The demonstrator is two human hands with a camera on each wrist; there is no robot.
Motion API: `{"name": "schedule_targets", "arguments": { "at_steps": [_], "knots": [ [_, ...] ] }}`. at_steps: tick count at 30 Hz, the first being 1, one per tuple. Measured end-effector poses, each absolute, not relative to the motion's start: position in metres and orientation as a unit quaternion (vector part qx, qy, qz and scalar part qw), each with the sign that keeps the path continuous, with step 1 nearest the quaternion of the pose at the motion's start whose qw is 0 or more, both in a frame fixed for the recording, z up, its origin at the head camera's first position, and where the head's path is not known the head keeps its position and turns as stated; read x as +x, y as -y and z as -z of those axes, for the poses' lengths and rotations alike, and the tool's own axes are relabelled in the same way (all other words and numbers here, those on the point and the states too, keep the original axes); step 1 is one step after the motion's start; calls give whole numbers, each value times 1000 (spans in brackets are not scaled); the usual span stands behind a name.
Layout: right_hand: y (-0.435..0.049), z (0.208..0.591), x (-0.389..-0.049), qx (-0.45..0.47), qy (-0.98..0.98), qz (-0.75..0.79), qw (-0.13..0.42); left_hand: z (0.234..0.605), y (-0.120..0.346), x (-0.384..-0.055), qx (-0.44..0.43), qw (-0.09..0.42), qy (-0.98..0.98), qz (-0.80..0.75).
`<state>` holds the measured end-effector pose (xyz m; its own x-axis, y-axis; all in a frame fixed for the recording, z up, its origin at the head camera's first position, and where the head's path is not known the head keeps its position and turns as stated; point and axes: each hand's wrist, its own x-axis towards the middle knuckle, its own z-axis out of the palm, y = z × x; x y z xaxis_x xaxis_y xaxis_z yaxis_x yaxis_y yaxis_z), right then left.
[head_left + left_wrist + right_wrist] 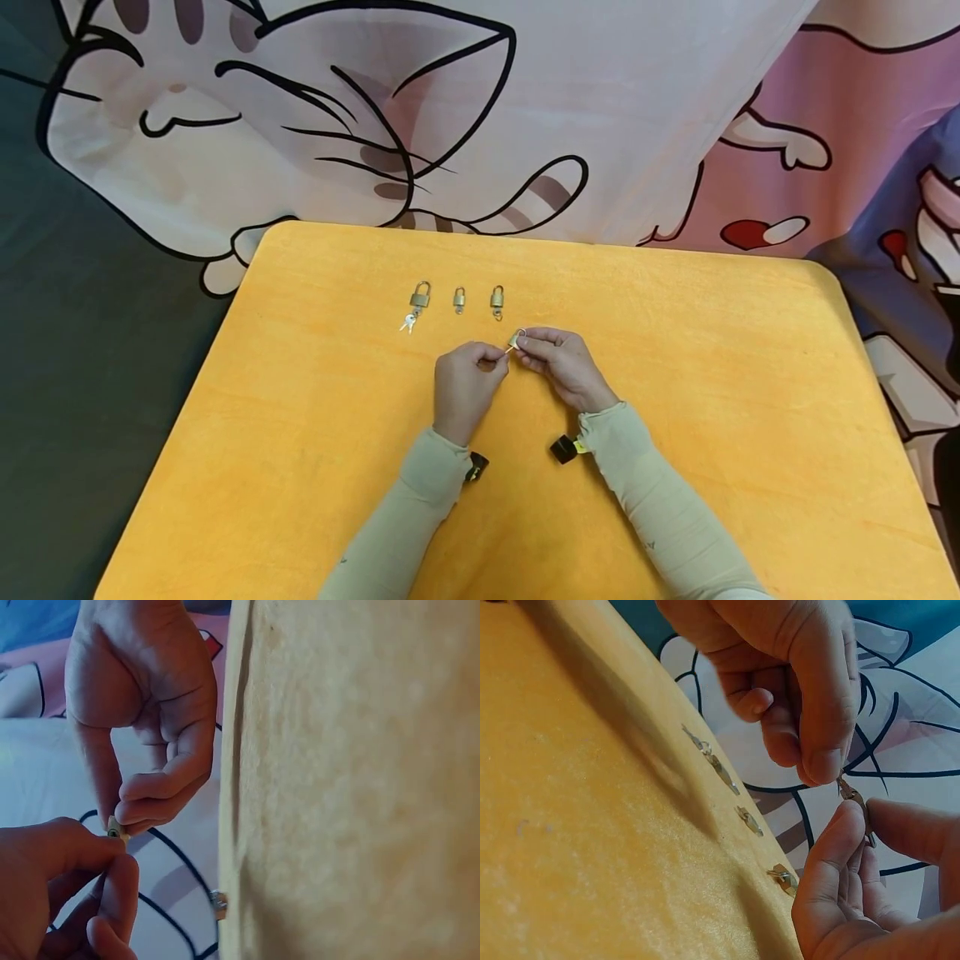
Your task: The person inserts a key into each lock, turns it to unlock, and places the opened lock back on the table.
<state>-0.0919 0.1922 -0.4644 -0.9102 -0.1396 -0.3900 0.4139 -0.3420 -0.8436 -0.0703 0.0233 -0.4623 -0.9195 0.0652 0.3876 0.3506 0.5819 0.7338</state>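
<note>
Between the thumb and fingers of my right hand (564,367) is a small brass padlock (514,340), its shackle pointing up and away. My left hand (468,387) pinches a small key at the padlock's bottom end; the fingertips hide most of the key. In the right wrist view, a thin sliver of it bridges the left fingertips and the padlock (853,793). Both hands are raised over the table. Beyond them lie a larger padlock (420,298) with silvery keys (408,322), a small padlock (460,300) and another padlock (497,298), in a row.
The yellow table (300,433) stretches to both sides of the arms. At its far edge hangs a cloth (615,83) printed with cartoon figures. A dark band (97,375) lies beyond the left edge. Each wrist wears a small black camera (564,449).
</note>
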Motion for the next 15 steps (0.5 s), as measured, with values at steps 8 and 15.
{"name": "schedule_targets", "arguments": {
  "at_steps": [8, 15],
  "knots": [
    [-192, 462, -91, 121, -548, 807, 185, 453, -25, -64, -184, 260, 901, 295],
    [-193, 462, -90, 130, -512, 822, 211, 448, -26, -63, -212, 281, 897, 266]
  ]
}}
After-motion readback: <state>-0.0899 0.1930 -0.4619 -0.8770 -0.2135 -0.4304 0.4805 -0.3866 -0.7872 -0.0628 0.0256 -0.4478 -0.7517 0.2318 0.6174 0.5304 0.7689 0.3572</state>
